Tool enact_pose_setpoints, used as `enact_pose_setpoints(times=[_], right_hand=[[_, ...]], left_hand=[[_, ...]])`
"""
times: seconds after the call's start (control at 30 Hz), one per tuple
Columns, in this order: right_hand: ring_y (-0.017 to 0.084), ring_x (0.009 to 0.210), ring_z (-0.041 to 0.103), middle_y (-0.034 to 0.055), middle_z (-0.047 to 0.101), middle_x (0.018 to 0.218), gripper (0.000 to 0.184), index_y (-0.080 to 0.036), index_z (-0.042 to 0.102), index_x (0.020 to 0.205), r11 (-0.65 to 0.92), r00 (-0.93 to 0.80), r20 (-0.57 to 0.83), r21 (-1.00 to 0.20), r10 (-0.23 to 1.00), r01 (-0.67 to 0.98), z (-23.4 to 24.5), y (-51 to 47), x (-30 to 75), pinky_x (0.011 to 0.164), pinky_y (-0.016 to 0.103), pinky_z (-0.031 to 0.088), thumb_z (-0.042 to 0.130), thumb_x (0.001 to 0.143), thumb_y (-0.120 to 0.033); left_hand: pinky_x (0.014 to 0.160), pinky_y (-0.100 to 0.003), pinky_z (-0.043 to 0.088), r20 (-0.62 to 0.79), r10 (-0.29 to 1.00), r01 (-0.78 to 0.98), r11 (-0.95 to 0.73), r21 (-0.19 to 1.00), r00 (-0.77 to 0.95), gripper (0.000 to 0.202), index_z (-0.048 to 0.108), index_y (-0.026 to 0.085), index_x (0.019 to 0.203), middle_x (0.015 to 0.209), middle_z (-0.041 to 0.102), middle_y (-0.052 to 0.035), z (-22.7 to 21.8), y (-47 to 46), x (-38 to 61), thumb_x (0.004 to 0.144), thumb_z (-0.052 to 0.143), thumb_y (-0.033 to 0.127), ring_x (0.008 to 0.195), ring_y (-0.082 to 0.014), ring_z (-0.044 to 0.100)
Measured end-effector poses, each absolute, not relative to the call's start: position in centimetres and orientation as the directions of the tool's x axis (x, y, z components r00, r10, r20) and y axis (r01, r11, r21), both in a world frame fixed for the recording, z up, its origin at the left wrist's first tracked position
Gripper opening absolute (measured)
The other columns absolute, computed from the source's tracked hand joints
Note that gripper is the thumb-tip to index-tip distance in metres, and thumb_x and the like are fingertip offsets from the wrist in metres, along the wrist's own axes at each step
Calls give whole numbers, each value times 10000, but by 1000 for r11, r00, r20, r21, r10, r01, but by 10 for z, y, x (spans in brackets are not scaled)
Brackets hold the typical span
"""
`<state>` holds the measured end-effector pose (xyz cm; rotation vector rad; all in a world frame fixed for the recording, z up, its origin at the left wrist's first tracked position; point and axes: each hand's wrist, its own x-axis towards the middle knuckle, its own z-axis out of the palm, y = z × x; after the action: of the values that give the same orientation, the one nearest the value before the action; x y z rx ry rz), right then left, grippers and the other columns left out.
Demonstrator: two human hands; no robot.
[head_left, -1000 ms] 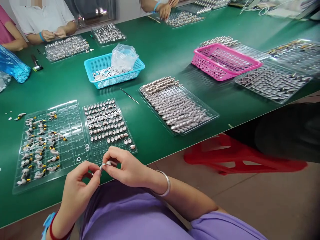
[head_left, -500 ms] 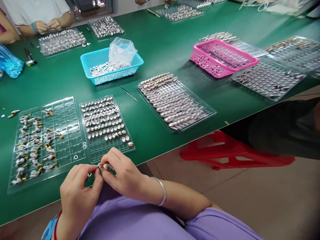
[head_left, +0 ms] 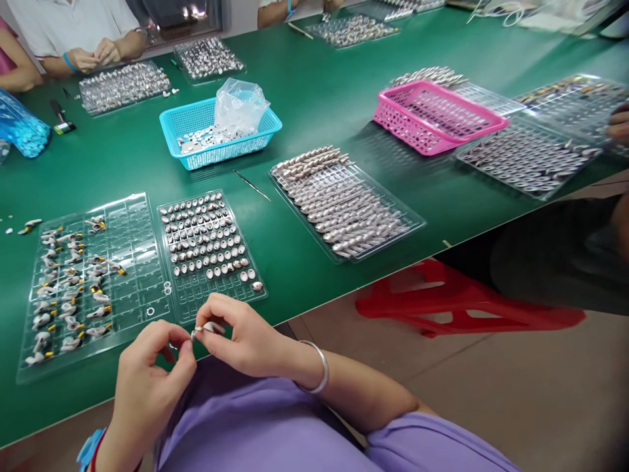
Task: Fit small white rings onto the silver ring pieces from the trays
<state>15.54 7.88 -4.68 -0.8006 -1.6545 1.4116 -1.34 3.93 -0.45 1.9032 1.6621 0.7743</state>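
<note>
My right hand is closed in a pinch on a white earbud, whose stem lies under the fingers. My left hand pinches a small whitish part against the near end of the earbud; its exact kind is too small to tell. Both hands are held over the table's front edge. Just beyond them lies a clear tray with rows of small round white earbud shells. To its left, a larger clear tray bears several white earbuds with yellow tabs in its left columns.
Tweezers lie behind the trays. A tray of white stems sits right of centre. Blue and pink baskets stand farther back. Co-workers' hands show at the far side. A red stool is below the table.
My left hand has shifted slightly, and the pinched part now sits a little lower. At the right edge another person's hand has come into view.
</note>
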Motion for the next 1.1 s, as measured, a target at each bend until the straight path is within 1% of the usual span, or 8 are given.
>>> enact_pose_setpoints(times=[0.1,0.2,0.43,0.63,0.83,0.97,1.03,1.1], right_hand=[[82,583,389,-51,455,670,82,-167,539,806,-61,-585,22,-991,811,-121,-47,82,156,556,224,344,602,831,-214],[81,593,445,-56,478,653,220,-157,537,826,-285,-671,-83,-938,737,-197,-51,85,155,579,229,364,666,823,-335],[83,651,555,-36,560,717,464,-143,556,797,-506,-733,-158,-816,661,-281,-52,87,153,648,235,430,791,686,-526],[74,628,587,-38,570,711,393,-138,570,800,-545,-752,-132,-769,646,-333,-55,87,157,583,197,412,791,728,-455],[78,631,585,-48,550,706,325,-153,549,782,-460,-651,-112,-796,751,-393,-56,92,169,618,215,462,771,763,-390],[82,643,583,-44,556,714,328,-157,546,793,-425,-625,-104,-817,774,-390,-54,94,173,632,224,478,764,764,-401],[80,650,578,-38,562,730,332,-157,544,801,-417,-629,-104,-828,771,-375,-53,94,173,641,224,481,759,768,-407],[81,658,574,-32,567,745,336,-158,539,801,-402,-629,-106,-846,771,-350,-53,93,174,648,227,483,752,774,-417]], left_hand=[[490,-199,453,-10,994,626,-60,777,107,139,601,209,654,588,589,38,-1,42,-14,788,568,229,516,-112,558],[464,-191,412,-62,992,581,-10,814,105,149,599,204,635,567,562,40,1,43,-14,778,575,239,504,-105,522],[420,-201,332,-94,991,542,30,840,91,156,599,200,626,555,550,35,2,43,-14,771,577,250,476,-98,461],[480,-222,407,-81,994,653,12,758,75,169,603,211,651,599,608,20,-4,46,-22,789,547,290,529,-130,548],[496,-261,381,-59,992,910,-81,407,115,335,527,231,514,534,589,16,-17,64,-47,797,547,410,530,-164,554],[595,-272,445,72,987,918,-161,362,145,176,688,231,803,767,688,-12,-21,90,-55,820,562,352,658,-179,627],[678,-291,462,129,979,914,-192,357,155,255,718,223,948,870,696,-43,-24,107,-53,877,505,342,757,-200,647],[720,-312,454,155,974,917,-207,342,162,310,739,226,983,878,683,-61,-28,123,-49,907,469,359,812,-226,639]])
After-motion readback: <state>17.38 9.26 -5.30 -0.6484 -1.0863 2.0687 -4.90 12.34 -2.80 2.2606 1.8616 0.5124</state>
